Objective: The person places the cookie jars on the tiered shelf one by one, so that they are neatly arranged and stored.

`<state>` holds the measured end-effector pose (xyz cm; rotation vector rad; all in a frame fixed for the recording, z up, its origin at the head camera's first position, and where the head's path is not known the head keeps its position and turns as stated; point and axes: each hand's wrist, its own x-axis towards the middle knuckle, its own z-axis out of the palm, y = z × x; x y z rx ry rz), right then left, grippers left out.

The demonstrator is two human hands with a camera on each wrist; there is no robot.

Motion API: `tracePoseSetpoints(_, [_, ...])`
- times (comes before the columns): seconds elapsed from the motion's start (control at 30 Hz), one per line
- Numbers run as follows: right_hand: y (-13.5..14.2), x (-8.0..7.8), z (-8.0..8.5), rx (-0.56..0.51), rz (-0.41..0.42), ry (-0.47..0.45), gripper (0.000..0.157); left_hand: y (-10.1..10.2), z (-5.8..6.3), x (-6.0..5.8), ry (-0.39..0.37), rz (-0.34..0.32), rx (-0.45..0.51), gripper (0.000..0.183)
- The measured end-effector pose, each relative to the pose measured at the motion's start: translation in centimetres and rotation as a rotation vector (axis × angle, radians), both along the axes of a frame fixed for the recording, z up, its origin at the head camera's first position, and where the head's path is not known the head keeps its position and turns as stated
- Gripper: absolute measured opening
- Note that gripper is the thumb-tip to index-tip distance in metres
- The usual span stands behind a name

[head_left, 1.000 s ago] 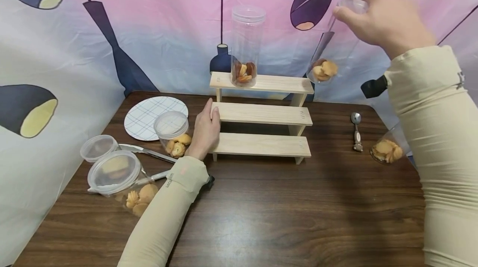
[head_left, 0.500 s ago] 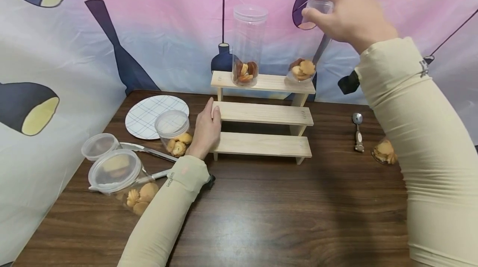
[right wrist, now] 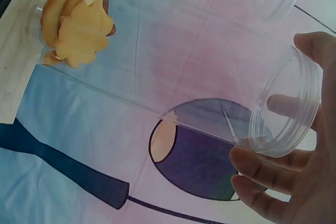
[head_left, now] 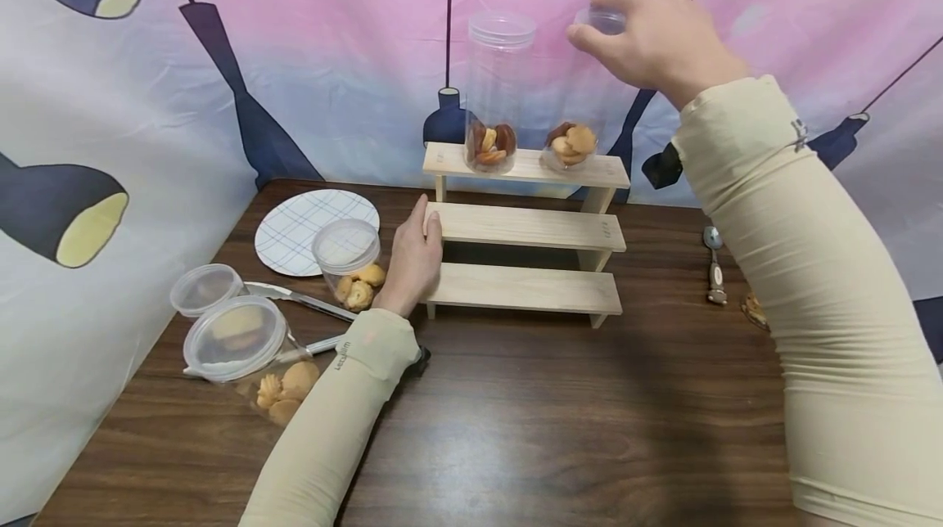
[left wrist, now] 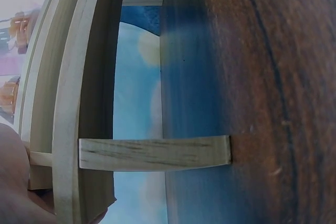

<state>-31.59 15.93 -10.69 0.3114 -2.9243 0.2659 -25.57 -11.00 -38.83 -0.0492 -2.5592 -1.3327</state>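
Observation:
My right hand holds a tall clear jar by its lid, thumb on one side and fingers on the other. The jar stands upright at the right part of the top tier, with cookies in its bottom. To its left on that tier is a second tall jar holding brown and yellow cookies. My left hand grips the left end of the three-tier wooden stand, and in the left wrist view a bit of that hand shows around the shelf ends.
Left of the stand are a round checked mat, a short jar of cookies, two more lidded containers, the nearer a jar, and a knife. A spoon lies at right, beside cookies partly hidden by my right sleeve.
My right hand has brought the tall jar leftward, from beyond the right end of the stand onto the top tier beside the other tall jar. The left hand stays at the stand.

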Motion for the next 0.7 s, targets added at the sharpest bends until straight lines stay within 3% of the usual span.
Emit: tracePoseSetpoints(0.7, [0.7, -1.1, -0.8, -0.003, 0.036, -0.020, 0.078, 0.6, 0.0, 0.2, 0.022, -0.008, 0.001, 0.059])
